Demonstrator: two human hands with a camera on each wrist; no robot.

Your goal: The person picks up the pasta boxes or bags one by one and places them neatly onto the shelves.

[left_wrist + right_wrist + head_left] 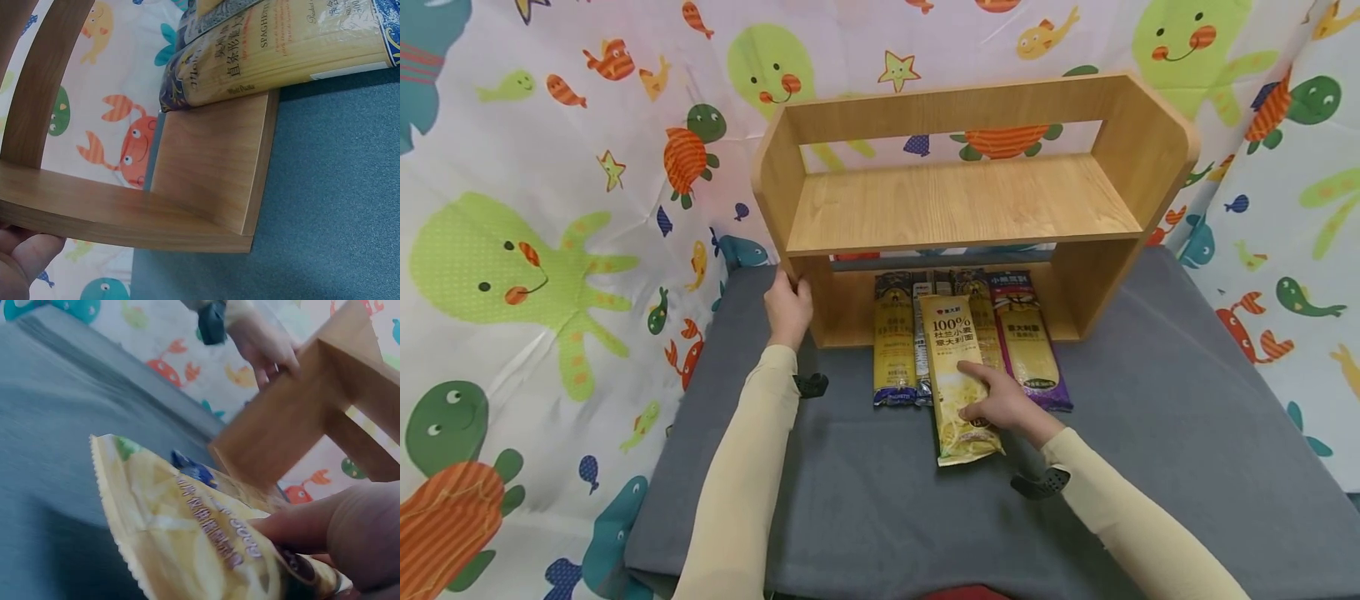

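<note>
A two-tier wooden shelf [962, 196] stands on the grey-covered table. My left hand [788, 310] grips the edge of its left side panel; in the left wrist view the thumb [39, 253] lies against the wood. My right hand [1000, 402] holds a pale yellow packet of spaghetti [951, 346] near its front end, over other packets. In the right wrist view a digit presses on the top of this packet [162, 512]. Below it, on the lower tier, lie a gold spaghetti packet [893, 342], another gold packet [988, 325] and a purple-ended packet [1028, 333].
A silvery packet [922, 367] shows in part beside the left gold one. The packets' front ends overhang the lower board onto the grey cloth [865, 492]. A curtain [625, 275] printed with sea animals hangs behind and at both sides.
</note>
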